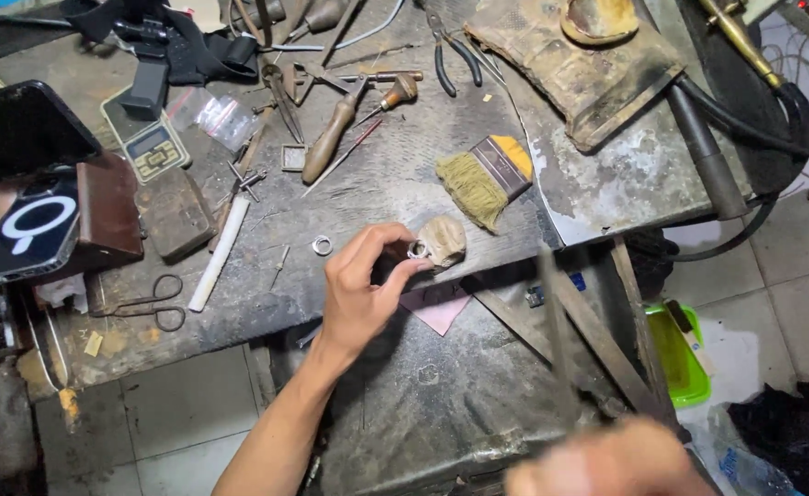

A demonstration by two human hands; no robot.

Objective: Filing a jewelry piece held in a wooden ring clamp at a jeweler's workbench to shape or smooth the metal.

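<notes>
My left hand [358, 294] pinches a small silver ring [418, 250] between thumb and fingers and presses it against a worn wooden peg [445, 239] at the bench's front edge. My right hand [606, 464] is blurred at the bottom of the view. It grips a long dark metal file [556, 321] that points up towards the ring, its tip a little to the right of it. A second silver ring [322, 244] lies loose on the bench, just left of my left hand.
The dirty metal bench [395, 193] holds a flat brush [482, 179], wooden-handled gravers [331, 138], pliers [450, 50], scissors [152, 303], a white rod [220, 253], a pocket scale [147, 147] and a phone [23, 230]. A green tray [675, 354] sits below right, and black hoses [744, 129] run along the right.
</notes>
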